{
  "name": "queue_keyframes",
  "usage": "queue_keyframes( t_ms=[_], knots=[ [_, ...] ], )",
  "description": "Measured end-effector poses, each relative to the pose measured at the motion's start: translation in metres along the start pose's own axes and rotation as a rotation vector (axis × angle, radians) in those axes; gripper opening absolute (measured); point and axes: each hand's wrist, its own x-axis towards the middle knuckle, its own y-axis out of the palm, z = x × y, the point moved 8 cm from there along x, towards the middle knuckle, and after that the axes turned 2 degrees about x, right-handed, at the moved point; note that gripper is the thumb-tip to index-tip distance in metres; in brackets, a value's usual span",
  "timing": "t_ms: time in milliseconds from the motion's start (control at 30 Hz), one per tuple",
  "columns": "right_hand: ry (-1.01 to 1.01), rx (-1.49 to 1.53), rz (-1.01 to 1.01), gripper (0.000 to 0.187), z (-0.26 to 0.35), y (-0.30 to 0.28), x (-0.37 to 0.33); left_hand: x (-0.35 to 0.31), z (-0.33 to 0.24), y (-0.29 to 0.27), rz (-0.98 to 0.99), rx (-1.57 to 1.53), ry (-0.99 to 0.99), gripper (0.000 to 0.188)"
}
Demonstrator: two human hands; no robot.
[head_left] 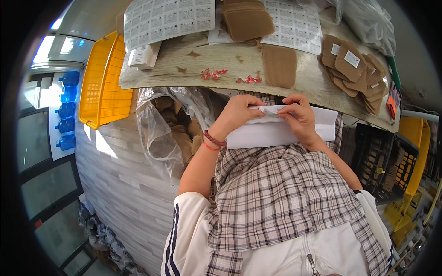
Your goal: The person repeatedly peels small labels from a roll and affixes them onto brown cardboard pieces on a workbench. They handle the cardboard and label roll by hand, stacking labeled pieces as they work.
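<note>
A white label sheet (262, 134) lies curled over my lap, just below the table's near edge. My left hand (237, 112) pinches its upper edge between thumb and forefinger. My right hand (299, 118) is closed in a pinch at the same edge, beside a small printed label (268, 110). Whether that label is loose from its backing, I cannot tell. Beyond my hands, one brown textured pad (280, 66) lies bare on the table. To the right, several similar pads (357, 69) are heaped, some with white labels on them.
The worn wooden table (170, 73) carries printed label sheets (170, 20), another pad stack (247, 23) and red-and-white scraps (213, 73). An orange-handled cutter (392, 103) sits at its right end. Below are a plastic bag of pads (172, 124), a yellow basket (106, 80) and a black crate (384, 161).
</note>
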Motion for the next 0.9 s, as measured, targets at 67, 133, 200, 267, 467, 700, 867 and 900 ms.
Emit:
queue_keyframes(
  t_ms=[67,133,200,267,467,700,867,900],
  knots=[
    [-0.005,0.054,-0.006,0.012,-0.003,-0.008,0.002,0.005,0.000,-0.001,0.086,-0.040,-0.062,0.025],
    [0.086,0.223,-0.071,0.009,-0.011,-0.016,0.010,0.009,-0.001,-0.002,0.102,-0.042,-0.068,0.026],
    [0.271,0.511,-0.194,0.007,-0.024,-0.026,0.020,0.008,-0.016,-0.006,0.019,0.172,0.048,0.023],
    [0.356,0.369,-0.173,0.008,-0.031,-0.040,0.044,0.004,-0.031,-0.007,-0.079,0.379,0.154,0.019],
    [0.266,0.074,-0.123,0.008,-0.053,-0.038,0.117,0.019,-0.073,0.006,-0.218,0.590,0.580,0.020],
    [0.272,-0.267,-0.176,0.009,-0.056,-0.033,0.121,0.035,-0.061,0.014,-0.174,0.601,0.586,0.018],
    [0.273,-0.375,-0.184,0.010,-0.058,-0.032,0.121,0.035,-0.063,0.013,-0.178,0.604,0.582,0.017],
    [0.262,-0.386,-0.183,0.010,-0.058,-0.033,0.121,0.035,-0.064,0.013,-0.177,0.603,0.581,0.017]
  ],
)
